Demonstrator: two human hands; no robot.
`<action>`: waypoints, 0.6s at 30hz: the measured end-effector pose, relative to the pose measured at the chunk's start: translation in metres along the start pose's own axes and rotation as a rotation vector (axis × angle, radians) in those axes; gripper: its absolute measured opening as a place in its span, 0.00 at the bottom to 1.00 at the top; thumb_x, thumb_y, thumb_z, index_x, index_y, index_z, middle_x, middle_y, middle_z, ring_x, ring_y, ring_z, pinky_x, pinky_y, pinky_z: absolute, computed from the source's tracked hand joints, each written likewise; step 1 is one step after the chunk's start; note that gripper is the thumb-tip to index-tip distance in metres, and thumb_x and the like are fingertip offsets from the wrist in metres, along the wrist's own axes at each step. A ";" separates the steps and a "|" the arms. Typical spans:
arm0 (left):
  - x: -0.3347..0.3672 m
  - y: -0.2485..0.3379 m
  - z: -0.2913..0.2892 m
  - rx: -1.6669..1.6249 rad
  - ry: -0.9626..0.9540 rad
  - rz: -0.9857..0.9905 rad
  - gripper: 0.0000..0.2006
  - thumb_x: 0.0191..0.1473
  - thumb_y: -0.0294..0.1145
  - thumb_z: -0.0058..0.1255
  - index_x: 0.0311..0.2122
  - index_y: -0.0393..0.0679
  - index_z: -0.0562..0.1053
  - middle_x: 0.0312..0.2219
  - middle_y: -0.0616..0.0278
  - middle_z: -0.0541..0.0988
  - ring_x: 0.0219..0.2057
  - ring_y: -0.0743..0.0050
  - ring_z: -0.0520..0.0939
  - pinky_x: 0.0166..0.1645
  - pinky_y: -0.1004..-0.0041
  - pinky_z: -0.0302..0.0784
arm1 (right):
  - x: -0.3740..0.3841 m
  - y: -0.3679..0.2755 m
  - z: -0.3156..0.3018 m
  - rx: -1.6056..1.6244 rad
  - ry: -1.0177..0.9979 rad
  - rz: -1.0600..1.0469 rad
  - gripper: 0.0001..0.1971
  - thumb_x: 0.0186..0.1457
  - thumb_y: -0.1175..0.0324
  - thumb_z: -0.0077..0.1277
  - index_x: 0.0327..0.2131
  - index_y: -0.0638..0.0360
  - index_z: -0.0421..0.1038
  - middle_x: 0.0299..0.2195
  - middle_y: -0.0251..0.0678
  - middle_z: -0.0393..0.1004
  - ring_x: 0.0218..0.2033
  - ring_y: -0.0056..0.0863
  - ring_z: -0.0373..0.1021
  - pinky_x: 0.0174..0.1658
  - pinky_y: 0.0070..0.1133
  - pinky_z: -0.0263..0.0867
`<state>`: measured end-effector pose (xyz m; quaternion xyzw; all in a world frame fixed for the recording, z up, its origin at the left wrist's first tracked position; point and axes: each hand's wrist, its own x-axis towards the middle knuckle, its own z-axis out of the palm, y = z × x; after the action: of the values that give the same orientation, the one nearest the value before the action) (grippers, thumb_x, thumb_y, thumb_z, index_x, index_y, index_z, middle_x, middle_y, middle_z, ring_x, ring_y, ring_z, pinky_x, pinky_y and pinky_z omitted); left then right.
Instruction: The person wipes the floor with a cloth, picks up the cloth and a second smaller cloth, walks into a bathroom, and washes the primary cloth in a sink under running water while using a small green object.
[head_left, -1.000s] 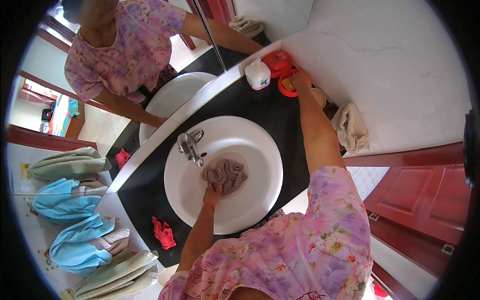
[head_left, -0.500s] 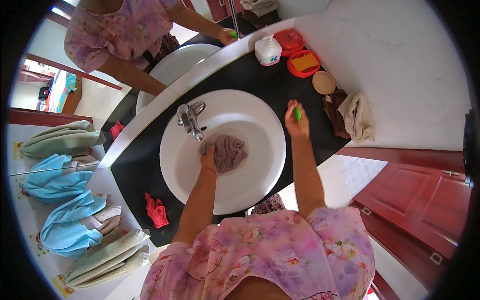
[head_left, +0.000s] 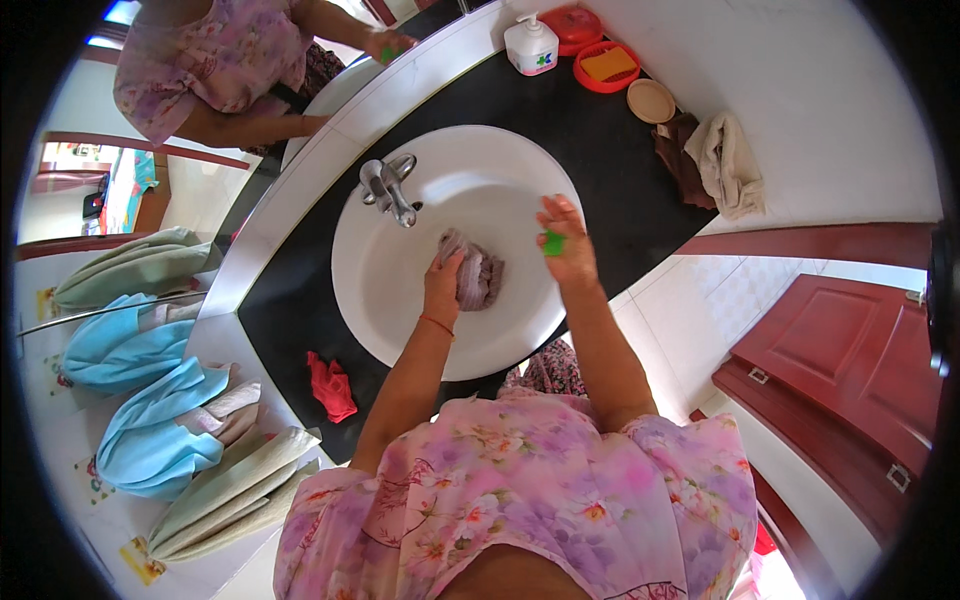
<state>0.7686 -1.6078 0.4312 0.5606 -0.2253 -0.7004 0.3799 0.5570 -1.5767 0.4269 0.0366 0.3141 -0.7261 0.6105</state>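
Observation:
Inside the white oval washbasin (head_left: pixel 370 310), my left hand (head_left: pixel 441 285) grips a bunched, wet grey-mauve cloth (head_left: pixel 479 272) by its left side. The cloth rests on the basin's bottom. My right hand (head_left: pixel 572 262) is over the basin's right rim, palm partly turned up, with a small green bar of soap (head_left: pixel 553 243) lying against it. Its fingers are a little blurred. A chrome tap (head_left: pixel 385 188) stands at the basin's far left edge, and I see no water running from it.
A white pump bottle (head_left: pixel 531 46), a red soap dish (head_left: pixel 606 68) with a yellow sponge and a tan round lid (head_left: pixel 651 101) stand far right. Brown and beige cloths (head_left: pixel 722 165) lie nearby. A red cloth (head_left: pixel 331 387) is at left, beside hanging towels (head_left: pixel 165 425).
My right hand with the soap has moved left and nearer, from over the black counter to the basin's rim. My left hand has gathered the cloth into a tighter bunch.

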 end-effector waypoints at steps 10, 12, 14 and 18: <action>-0.025 0.028 0.021 0.426 -0.400 0.382 0.09 0.54 0.32 0.43 0.39 0.41 0.67 0.32 0.66 0.73 0.34 0.77 0.74 0.34 0.76 0.72 | -0.053 0.098 0.093 -1.317 -0.144 -0.884 0.14 0.51 0.69 0.42 0.43 0.57 0.67 0.44 0.38 0.69 0.46 0.36 0.65 0.49 0.31 0.58; -0.029 0.030 0.028 0.473 -0.419 0.444 0.08 0.54 0.33 0.42 0.38 0.41 0.67 0.32 0.67 0.73 0.34 0.78 0.73 0.35 0.76 0.72 | -0.053 0.100 0.092 -1.438 -0.082 -0.969 0.14 0.52 0.67 0.42 0.42 0.58 0.68 0.45 0.40 0.68 0.46 0.40 0.64 0.50 0.32 0.56; -0.027 0.025 0.030 0.282 -0.398 0.355 0.10 0.56 0.35 0.41 0.40 0.43 0.67 0.34 0.67 0.72 0.35 0.78 0.73 0.37 0.76 0.71 | -0.049 0.100 0.089 -1.364 -0.067 -0.851 0.14 0.53 0.65 0.42 0.42 0.58 0.68 0.45 0.42 0.68 0.46 0.42 0.64 0.50 0.33 0.56; -0.018 0.017 0.025 -0.190 -0.314 -0.075 0.14 0.58 0.40 0.38 0.45 0.44 0.66 0.39 0.66 0.71 0.41 0.76 0.71 0.45 0.75 0.69 | -0.037 0.096 0.076 -1.087 -0.040 -0.585 0.14 0.54 0.63 0.42 0.42 0.57 0.68 0.44 0.44 0.68 0.45 0.42 0.65 0.48 0.31 0.59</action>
<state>0.7512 -1.6069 0.4615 0.4138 -0.1937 -0.8112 0.3650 0.6788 -1.5883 0.4639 -0.3810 0.6246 -0.6002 0.3232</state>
